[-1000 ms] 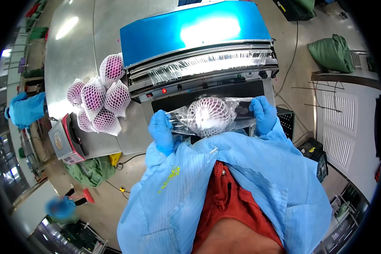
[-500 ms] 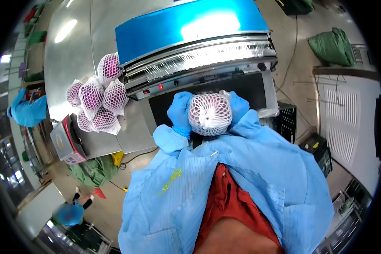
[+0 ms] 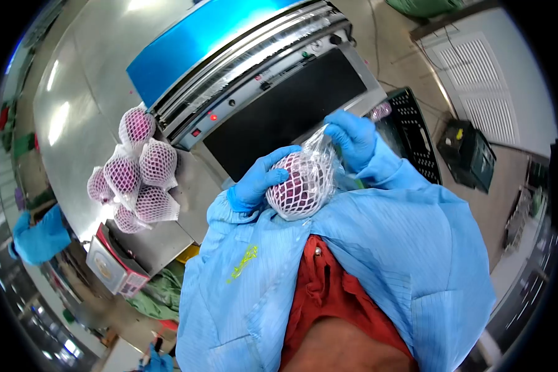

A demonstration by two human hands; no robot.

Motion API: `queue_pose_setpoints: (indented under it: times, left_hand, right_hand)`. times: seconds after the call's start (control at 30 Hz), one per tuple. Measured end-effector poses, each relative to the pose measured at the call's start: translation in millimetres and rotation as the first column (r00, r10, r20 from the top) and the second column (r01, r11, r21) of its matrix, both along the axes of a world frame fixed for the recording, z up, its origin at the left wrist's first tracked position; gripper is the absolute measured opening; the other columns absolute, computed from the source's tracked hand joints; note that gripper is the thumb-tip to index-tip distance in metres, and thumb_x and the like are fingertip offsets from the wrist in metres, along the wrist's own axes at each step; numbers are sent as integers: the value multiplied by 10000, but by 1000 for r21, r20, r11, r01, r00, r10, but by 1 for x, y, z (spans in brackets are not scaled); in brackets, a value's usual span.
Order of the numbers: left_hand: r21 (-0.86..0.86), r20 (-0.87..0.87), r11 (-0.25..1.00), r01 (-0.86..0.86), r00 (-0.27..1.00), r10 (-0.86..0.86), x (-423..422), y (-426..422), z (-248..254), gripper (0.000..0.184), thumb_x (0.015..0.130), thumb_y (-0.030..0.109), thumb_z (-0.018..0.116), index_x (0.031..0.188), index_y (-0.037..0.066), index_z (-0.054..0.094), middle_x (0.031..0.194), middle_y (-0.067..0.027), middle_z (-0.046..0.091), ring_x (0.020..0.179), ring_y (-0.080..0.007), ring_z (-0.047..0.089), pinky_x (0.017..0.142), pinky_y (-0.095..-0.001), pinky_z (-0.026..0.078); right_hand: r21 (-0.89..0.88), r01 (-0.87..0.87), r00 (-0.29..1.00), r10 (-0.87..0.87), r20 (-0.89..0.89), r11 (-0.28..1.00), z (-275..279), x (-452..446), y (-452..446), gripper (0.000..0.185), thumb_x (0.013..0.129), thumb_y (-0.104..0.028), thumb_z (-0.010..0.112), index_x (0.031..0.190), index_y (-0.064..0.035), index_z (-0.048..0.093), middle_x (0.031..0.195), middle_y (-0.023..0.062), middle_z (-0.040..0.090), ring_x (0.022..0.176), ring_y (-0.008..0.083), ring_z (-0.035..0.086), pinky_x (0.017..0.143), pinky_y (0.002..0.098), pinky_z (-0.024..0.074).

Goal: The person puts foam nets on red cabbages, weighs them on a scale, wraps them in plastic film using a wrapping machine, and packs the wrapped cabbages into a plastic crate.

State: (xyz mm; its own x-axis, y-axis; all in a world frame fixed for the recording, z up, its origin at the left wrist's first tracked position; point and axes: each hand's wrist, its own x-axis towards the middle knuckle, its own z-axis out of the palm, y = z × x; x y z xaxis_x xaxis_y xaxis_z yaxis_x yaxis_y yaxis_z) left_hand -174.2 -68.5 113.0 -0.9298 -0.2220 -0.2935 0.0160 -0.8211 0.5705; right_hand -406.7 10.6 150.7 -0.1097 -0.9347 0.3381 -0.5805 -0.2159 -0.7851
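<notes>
Close to the front of the blue smock is a round purple piece of produce (image 3: pixel 294 192) in a white foam net, with clear plastic film over it. My left hand (image 3: pixel 258 178), in a blue glove, is closed on its left side, thumb and fingers against the net. On the other side, my gloved right hand (image 3: pixel 351 139) pinches gathered clear film (image 3: pixel 319 146), drawn up and away from the produce. Both hands are by the near edge of the wrapping machine's black plate (image 3: pixel 285 111).
Several netted purple pieces (image 3: pixel 123 177) lie left on the metal table (image 3: pixel 84 80). The wrapping machine (image 3: pixel 189 127) shows a red light. Right are a dark crate (image 3: pixel 415 133) and another crate (image 3: pixel 468 155). A box (image 3: pixel 111 266) stands at the table's near edge. Another person (image 3: pixel 43 235) is far left.
My right hand has gone from holding the produce's side to pulling film up and right. My left hand still grips it. The produce has tilted, and the whole view has turned.
</notes>
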Motion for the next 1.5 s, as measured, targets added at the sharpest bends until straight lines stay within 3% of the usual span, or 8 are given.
queue_pose_setpoints:
  times: [0.5, 0.57, 0.67, 0.93, 1.03, 1.17, 1.43, 1.5]
  left_hand:
    - [-317, 152, 940, 125, 985, -79, -23, 58, 9, 1064, 709, 487, 742, 1482, 86, 129, 1307, -158, 379, 1249, -254, 403, 1056, -383, 329]
    - [-471, 181, 873, 128, 982, -46, -37, 69, 6, 1138, 731, 550, 688, 1516, 134, -24, 1340, -184, 317, 1281, -298, 346, 1081, -434, 271]
    - [-688, 39, 707, 162, 982, -187, -62, 78, -21, 780, 844, 483, 585, 1439, 53, 321, 1391, -170, 324, 1310, -290, 341, 1097, -424, 256]
    - [339, 486, 938, -73, 867, -108, -179, 134, -60, 436, 986, 323, 414, 1247, -5, 535, 1208, -126, 605, 1091, -234, 587, 971, -356, 460]
    - [472, 485, 874, -120, 863, -144, -241, 159, -147, 451, 990, 368, 420, 1233, 11, 552, 1218, -129, 606, 1063, -248, 599, 966, -356, 459]
    - [142, 618, 983, 117, 765, -181, -345, 177, -240, 622, 935, 524, 457, 1377, 88, 423, 1332, -95, 515, 1190, -267, 499, 938, -435, 446]
    - [-397, 489, 888, 234, 872, -11, -338, 174, -253, 407, 951, 166, 564, 1322, 18, 483, 1251, -69, 544, 1153, -137, 497, 964, -270, 419]
    - [1, 530, 996, 94, 844, -81, -296, 172, -253, 347, 963, 165, 546, 1273, 11, 527, 1194, -59, 590, 1104, -134, 543, 960, -273, 437]
  right_hand:
    - [458, -212, 249, -406, 880, 863, -110, 44, 81, 191, 857, -195, 712, 812, -13, 672, 767, 48, 661, 709, 99, 610, 631, 265, 501]
    - [526, -332, 427, -373, 824, 783, -123, 29, 94, 182, 883, -207, 671, 915, -29, 653, 911, 51, 647, 858, 113, 608, 756, 276, 505]
    - [357, -382, 212, -295, 932, 853, -126, 9, 126, 185, 928, -194, 587, 1021, -37, 616, 1019, 57, 624, 946, 133, 600, 822, 275, 500]
    - [254, 346, 910, -389, 142, 903, -110, -74, 236, 736, 835, -418, 634, 1358, 46, 404, 1287, 246, 506, 1221, 357, 469, 1059, 421, 335]
    - [426, 405, 649, -583, 490, 809, -159, -97, 236, 1146, 616, -492, 827, 1450, 32, 242, 1420, 255, 368, 1335, 359, 351, 1114, 431, 261]
    - [516, 345, 110, -580, 807, 784, -275, -197, 253, 795, 729, -117, 788, 1384, 6, 354, 1295, 128, 513, 1187, 246, 509, 1012, 364, 421]
    - [836, -42, -707, -608, 362, 547, -585, -317, 252, 647, 826, -517, 606, 1327, -127, 484, 1274, 97, 558, 1125, 330, 546, 968, 502, 439]
    - [863, 23, -652, -646, 396, 505, -604, -309, 228, 698, 818, -599, 549, 1360, -170, 450, 1339, 67, 498, 1178, 298, 483, 1004, 522, 382]
